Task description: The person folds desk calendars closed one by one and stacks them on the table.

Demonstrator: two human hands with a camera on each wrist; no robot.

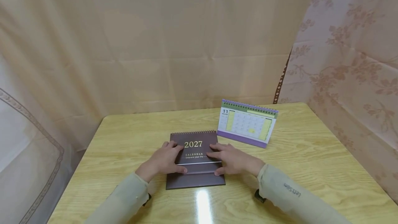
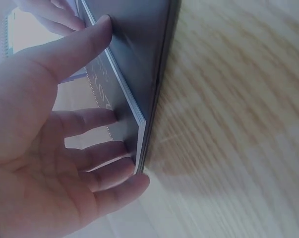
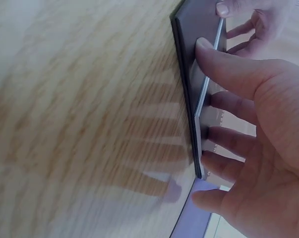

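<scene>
A dark brown desk calendar with gold "2027" lettering and a spiral binding along its far edge lies folded down on the table. The left hand rests on its left side, fingertips on the cover and thumb on the lower flap. In the left wrist view, the little finger reaches just past the page block's corner. The right hand touches the right side with spread fingers, its thumb on the bare brown flap. Both hands have loosely extended fingers.
A second desk calendar, white with purple and green edging and the number 11, stands upright behind and to the right. The wooden table ends at a beige curtain. A flowered cloth hangs on the right.
</scene>
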